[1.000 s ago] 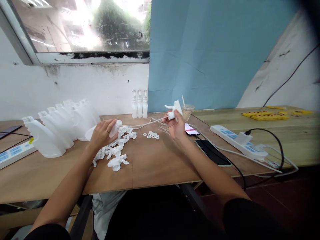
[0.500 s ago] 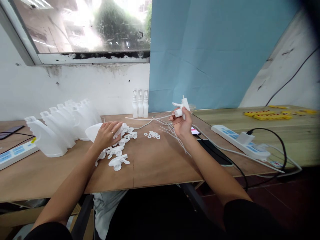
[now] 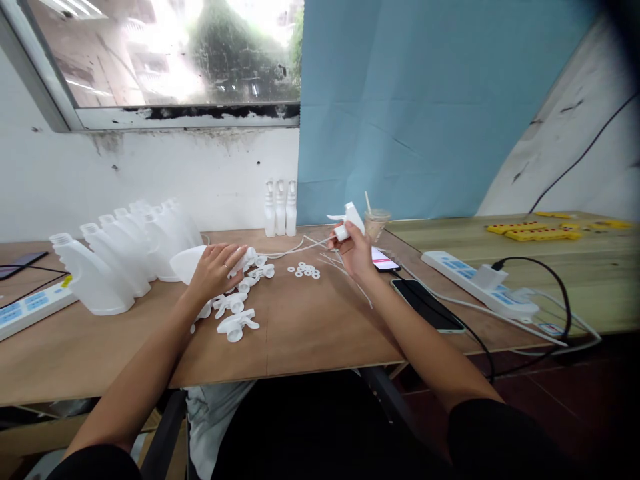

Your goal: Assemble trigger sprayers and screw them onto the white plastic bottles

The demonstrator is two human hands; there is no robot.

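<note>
My left hand (image 3: 216,268) is wrapped over a white plastic bottle (image 3: 187,264) held on its side, its base to the left and its neck to the right, partly covered by my fingers. In my right hand (image 3: 356,252) is a white trigger sprayer (image 3: 353,217), raised above the table. A thin white tube (image 3: 315,244) runs from the sprayer leftward, its end close to the bottle's neck; whether it is inside, I cannot tell. Several loose trigger sprayers (image 3: 235,324) lie beside and below my left hand. Small white ring washers (image 3: 306,269) are gathered between my hands.
Several open white bottles (image 3: 107,277) stand at the left. Three bottles with sprayers (image 3: 281,208) stand by the wall. More thin tubes (image 3: 350,273), a cup with a straw (image 3: 376,223), phones (image 3: 427,305), cables and a power strip (image 3: 475,283) are at the right.
My right hand has moved left and slightly down with the sprayer, bringing the tube's end near the bottle's neck. My left hand and the bottle have hardly moved. The cup now shows.
</note>
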